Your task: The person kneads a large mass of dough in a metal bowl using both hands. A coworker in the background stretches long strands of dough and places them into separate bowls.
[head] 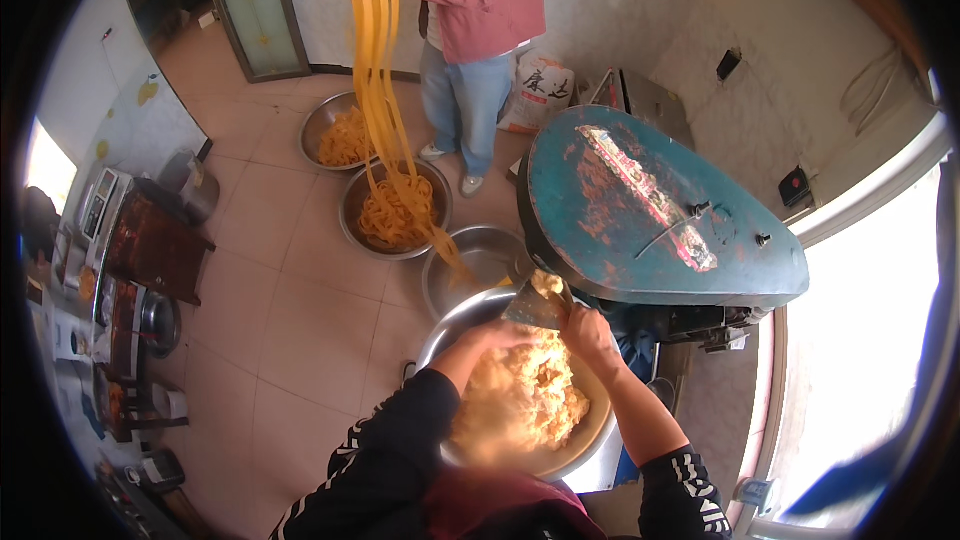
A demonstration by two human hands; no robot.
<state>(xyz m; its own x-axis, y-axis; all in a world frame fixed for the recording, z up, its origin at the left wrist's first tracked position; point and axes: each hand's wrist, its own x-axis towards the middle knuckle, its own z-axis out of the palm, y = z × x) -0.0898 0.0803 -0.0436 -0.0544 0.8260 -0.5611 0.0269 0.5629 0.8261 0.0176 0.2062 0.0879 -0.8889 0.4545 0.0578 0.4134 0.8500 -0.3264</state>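
Below me is a large metal basin [600,431] with a heap of crumbly yellow dough [551,382] in it. My right hand [587,331] grips a flat metal scoop or scraper [525,310] above the far side of the heap. A lump of dough [547,283] lies against the tool. My left hand [504,334] is at the dough, just under the blade; its fingertips are partly hidden, so what it holds is unclear. A hazy patch blurs the near part of the heap.
A green machine housing [637,202] with a protruding bolt rises at the right. Across from me a person [480,30] holds up long flat noodle strips [375,52]. Noodle-filled metal bowls [351,202] stand on the tiled floor, beside another bowl [487,244]. A scale [99,202] is at left.
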